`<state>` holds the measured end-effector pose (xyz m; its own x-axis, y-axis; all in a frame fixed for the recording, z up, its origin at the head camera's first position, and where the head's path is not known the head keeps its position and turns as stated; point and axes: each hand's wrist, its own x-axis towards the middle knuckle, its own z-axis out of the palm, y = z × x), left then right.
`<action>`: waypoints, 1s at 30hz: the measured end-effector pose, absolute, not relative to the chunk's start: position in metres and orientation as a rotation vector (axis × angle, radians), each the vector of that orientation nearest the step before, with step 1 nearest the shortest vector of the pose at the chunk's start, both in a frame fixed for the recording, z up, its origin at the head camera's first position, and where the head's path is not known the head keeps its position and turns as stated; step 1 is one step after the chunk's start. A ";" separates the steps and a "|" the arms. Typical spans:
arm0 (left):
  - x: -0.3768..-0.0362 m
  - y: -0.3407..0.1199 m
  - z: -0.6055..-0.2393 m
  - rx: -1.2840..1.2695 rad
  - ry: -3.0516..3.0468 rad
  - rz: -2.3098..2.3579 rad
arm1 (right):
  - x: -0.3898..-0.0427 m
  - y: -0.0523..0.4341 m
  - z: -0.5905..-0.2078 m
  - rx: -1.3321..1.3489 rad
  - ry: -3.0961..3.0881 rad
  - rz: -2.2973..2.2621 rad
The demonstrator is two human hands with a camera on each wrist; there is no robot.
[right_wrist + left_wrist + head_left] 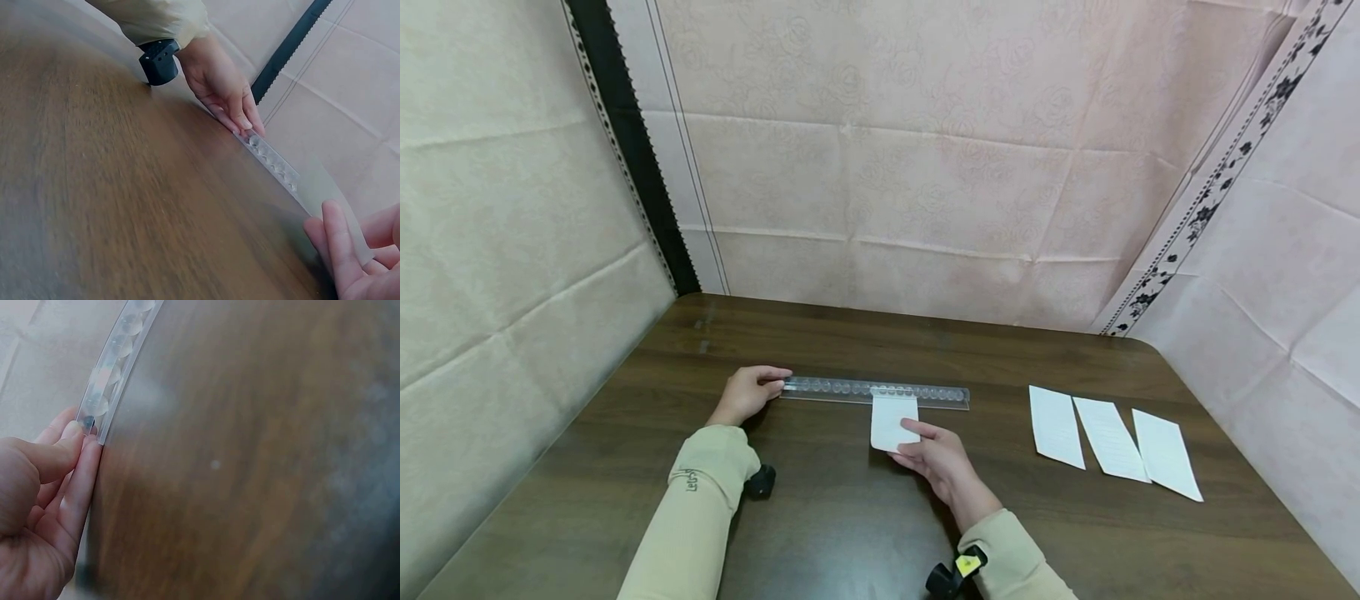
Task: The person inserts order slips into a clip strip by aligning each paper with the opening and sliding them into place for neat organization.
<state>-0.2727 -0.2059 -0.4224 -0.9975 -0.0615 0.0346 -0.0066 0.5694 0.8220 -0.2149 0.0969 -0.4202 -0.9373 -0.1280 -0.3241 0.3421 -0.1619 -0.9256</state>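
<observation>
A clear plastic ruler [876,392] lies across the dark wooden table [850,525]. My left hand [773,382] presses straight fingers on the ruler's left end; the left wrist view shows those fingertips [80,434] against the ruler [115,356]. A small white piece of paper [892,421] lies with its top edge under the ruler's middle. My right hand [917,435] pinches the paper's near edge, thumb on top. In the right wrist view the thumb [337,240] rests on the paper [334,194], with the ruler [272,159] and left hand [234,103] beyond.
Three white paper strips [1108,437] lie side by side on the table's right part. Pale cloth walls close in the table at the back and on both sides. Bare wood lies between my forearms and along the front.
</observation>
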 end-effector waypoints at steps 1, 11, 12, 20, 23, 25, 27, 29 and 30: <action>-0.273 -0.206 -0.423 0.057 -2.732 -1.424 | -0.215 0.098 -0.420 0.245 1.802 -2.169; -0.272 -0.208 -0.423 0.019 -2.731 -1.396 | -0.215 0.104 -0.421 0.242 1.811 -2.164; -0.272 -0.208 -0.423 0.017 -2.732 -1.392 | -0.215 0.105 -0.421 0.243 1.811 -2.165; -0.272 -0.208 -0.424 0.018 -2.726 -1.405 | -0.216 0.108 -0.422 0.232 1.814 -2.171; -0.272 -0.208 -0.423 0.030 -2.730 -1.412 | -0.216 0.109 -0.422 0.232 1.815 -2.170; -0.271 -0.207 -0.422 0.041 -2.734 -1.415 | -0.216 0.110 -0.422 0.241 1.813 -2.171; -0.271 -0.207 -0.421 0.053 -2.736 -1.418 | -0.217 0.111 -0.422 0.240 1.814 -2.170; -0.271 -0.206 -0.420 0.052 -2.737 -1.415 | -0.217 0.113 -0.422 0.253 1.817 -2.170; -0.270 -0.205 -0.420 0.049 -2.736 -1.418 | -0.217 0.114 -0.421 0.253 1.821 -2.169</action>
